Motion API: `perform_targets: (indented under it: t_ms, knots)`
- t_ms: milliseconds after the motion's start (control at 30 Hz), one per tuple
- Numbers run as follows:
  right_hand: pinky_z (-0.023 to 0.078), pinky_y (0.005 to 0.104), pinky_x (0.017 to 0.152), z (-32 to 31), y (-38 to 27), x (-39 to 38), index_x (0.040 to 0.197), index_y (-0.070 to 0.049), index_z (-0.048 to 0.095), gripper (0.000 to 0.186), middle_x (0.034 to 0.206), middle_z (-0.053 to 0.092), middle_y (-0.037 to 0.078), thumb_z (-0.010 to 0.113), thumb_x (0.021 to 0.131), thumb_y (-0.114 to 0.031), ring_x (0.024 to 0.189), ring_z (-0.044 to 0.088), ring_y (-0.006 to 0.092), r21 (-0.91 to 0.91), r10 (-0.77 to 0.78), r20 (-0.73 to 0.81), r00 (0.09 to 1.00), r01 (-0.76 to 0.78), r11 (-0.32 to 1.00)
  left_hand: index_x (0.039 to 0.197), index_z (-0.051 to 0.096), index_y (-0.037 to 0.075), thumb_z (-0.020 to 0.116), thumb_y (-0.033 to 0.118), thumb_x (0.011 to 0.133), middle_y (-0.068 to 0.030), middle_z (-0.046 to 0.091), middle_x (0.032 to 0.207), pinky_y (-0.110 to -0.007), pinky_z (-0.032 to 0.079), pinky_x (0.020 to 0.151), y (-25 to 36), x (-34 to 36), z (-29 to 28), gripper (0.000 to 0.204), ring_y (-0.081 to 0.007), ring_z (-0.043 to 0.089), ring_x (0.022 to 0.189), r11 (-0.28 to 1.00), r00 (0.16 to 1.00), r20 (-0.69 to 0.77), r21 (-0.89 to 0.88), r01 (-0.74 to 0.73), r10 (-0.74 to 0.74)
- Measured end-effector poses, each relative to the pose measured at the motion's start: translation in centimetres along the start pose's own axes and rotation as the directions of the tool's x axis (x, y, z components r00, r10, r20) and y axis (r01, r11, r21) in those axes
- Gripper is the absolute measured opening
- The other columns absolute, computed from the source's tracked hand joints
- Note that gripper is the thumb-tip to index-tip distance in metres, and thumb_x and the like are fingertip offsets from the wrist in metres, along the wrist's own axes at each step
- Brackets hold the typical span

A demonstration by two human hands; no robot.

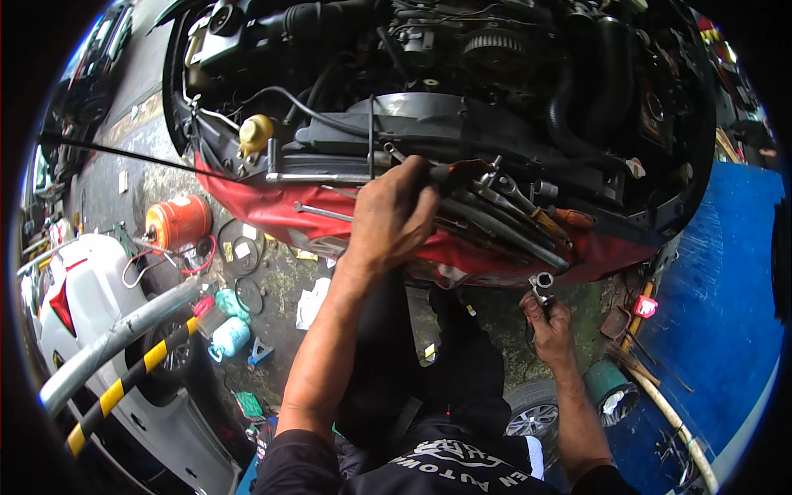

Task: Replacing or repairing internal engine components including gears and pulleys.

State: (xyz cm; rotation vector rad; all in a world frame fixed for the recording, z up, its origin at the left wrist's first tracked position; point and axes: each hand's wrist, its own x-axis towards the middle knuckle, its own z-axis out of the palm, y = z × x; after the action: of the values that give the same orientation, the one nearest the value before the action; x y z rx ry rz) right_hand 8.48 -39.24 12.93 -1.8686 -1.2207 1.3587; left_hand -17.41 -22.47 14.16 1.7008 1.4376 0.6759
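Note:
My left hand (394, 213) reaches over the front edge of the open engine bay, its fingers curled down among the tools. A black and orange handle (464, 172) shows right beside those fingers; whether they grip it is hidden. Lower and to the right, my right hand (548, 323) is closed around a chrome socket (541, 283), its hollow end pointing up. Between the hands, a ratchet (505, 198) and several other tools lie on the red cover (272, 210) along the car's front. A long breaker bar (322, 177) and a combination wrench (318, 212) rest left of my left hand.
The engine (495, 49) fills the far side, with a yellow-capped reservoir (256, 132) at left. A prop rod (132, 157) slants across the left. On the floor stand an orange drum (178, 223), a blue jug (231, 337) and a wheel (532, 412). A metal rail (124, 338) crosses lower left.

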Motion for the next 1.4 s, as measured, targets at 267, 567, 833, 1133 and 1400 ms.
perform_targets:
  t_ms: [267,567,833,1133,1400]
  knots:
    - [0.045,0.0306,0.072,-1.0,0.3,0.4,0.108,0.0,0.062,0.033,0.09,0.064,0.01,0.054,0.096,-0.029,0.081,0.058,0.0183,0.007,0.035,-0.001,0.999,-0.035,0.999,0.106,0.054,0.004,0.063,0.009,0.081,-0.0183,0.061,0.086,-0.043,0.051,0.063,4.4,-4.9,3.4,0.027,-0.0376,0.062,0.077,0.979,0.965,0.196,-0.136,-0.151,0.176]
    - [0.031,0.021,0.049,-1.0,0.9,-0.3,0.097,-0.006,0.055,0.023,0.067,0.045,-0.003,0.05,0.099,-0.028,0.055,0.038,0.005,0.422,0.209,-0.172,0.963,-0.119,0.899,0.109,0.056,0.001,0.063,0.009,0.083,-0.0183,0.059,0.092,-0.044,0.047,0.079,2.5,0.7,7.9,0.029,-0.0356,0.056,0.096,0.944,0.939,-0.098,0.035,-0.328,0.33]
    - [0.032,0.0216,0.05,-2.5,2.0,-0.7,0.105,-0.006,0.061,0.031,0.066,0.048,-0.005,0.052,0.097,-0.035,0.056,0.041,0.0045,0.288,0.211,-0.148,0.966,-0.162,0.944,0.099,0.066,0.004,0.063,0.01,0.084,-0.0143,0.067,0.093,-0.036,0.05,0.073,-9.4,1.8,-3.0,0.016,-0.0296,0.065,0.088,0.919,0.972,-0.235,0.38,0.105,-0.014]
    - [0.049,0.0379,0.074,-2.2,-0.5,-0.5,0.112,-0.003,0.057,0.038,0.089,0.067,0.017,0.055,0.095,-0.037,0.088,0.067,0.0308,0.031,0.192,-0.092,0.977,-0.19,0.981,0.094,0.063,-0.002,0.065,0.02,0.086,-0.0129,0.065,0.074,-0.034,0.047,0.064,-9.7,3.0,-2.5,0.023,-0.0215,0.058,0.064,0.97,0.985,-0.017,0.171,0.174,-0.174]
    - [0.046,0.0346,0.063,-3.9,-0.2,0.5,0.119,0.0,0.053,0.047,0.07,0.058,0.009,0.045,0.099,-0.041,0.067,0.06,0.0202,0.06,0.143,0.004,0.99,-0.143,0.988,0.096,0.06,-0.003,0.06,0.013,0.092,-0.0089,0.06,0.09,-0.029,0.044,0.075,-8.0,0.2,-5.9,0.016,-0.014,0.054,0.081,0.993,0.977,-0.213,0.113,0.018,0.006]
